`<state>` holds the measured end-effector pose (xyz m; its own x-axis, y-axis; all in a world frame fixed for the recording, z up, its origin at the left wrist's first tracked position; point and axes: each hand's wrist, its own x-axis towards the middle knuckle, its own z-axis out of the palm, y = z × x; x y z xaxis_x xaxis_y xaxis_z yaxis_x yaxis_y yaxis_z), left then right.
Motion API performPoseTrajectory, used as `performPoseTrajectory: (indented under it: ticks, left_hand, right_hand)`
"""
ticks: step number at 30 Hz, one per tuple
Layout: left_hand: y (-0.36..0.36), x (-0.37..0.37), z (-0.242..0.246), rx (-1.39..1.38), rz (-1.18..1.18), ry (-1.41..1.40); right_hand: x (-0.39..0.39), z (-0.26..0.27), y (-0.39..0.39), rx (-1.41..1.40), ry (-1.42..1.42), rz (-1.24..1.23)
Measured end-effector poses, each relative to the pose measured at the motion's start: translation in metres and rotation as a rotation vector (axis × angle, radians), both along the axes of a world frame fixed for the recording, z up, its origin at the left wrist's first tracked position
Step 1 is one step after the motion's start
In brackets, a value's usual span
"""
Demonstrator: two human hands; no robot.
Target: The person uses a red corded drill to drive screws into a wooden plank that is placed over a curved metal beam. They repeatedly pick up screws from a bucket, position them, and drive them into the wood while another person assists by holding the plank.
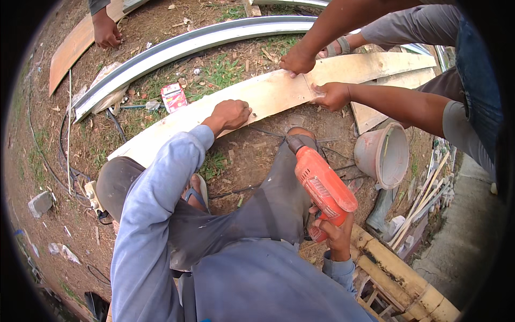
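A red power drill (324, 185) is gripped by its handle in my right hand (336, 235), its chuck pointing up and left over my knee. My left hand (231, 114), fingers curled, rests on a long pale wooden board (273, 92). Just beside its fingertips a small dark screw (254, 115) shows on the board near the lower edge. Whether my left fingers pinch anything is hidden. Farther right, a co-worker's two hands hold the same board where a seam line crosses it.
Beyond the board lie a long metal channel (193, 40) and a small red and white box (174, 98). A plastic bucket (380, 155) stands at right, above bamboo poles (406, 277). Cables cross the ground to a power strip (92, 196). Another person's hand (106, 32) is at upper left.
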<state>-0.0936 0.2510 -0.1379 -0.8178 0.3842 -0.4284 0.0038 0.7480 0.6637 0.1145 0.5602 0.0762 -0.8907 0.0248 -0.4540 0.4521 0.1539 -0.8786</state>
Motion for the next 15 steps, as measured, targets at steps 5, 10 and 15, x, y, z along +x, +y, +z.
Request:
performPoseTrajectory:
  ticks: [5, 10, 15]
  left_hand:
    - [0.035, 0.004, 0.008, -0.081, 0.056, 0.018]
    - [0.048, 0.014, -0.008, -0.206, 0.155, 0.18]
    - [0.057, 0.017, -0.005, -0.25, 0.166, 0.227]
  right_hand:
    - [0.02, -0.017, 0.02, -0.029, 0.017, -0.065]
    - [0.029, -0.017, 0.022, -0.086, 0.025, -0.137]
    - [0.034, -0.019, 0.03, -0.076, -0.018, -0.1]
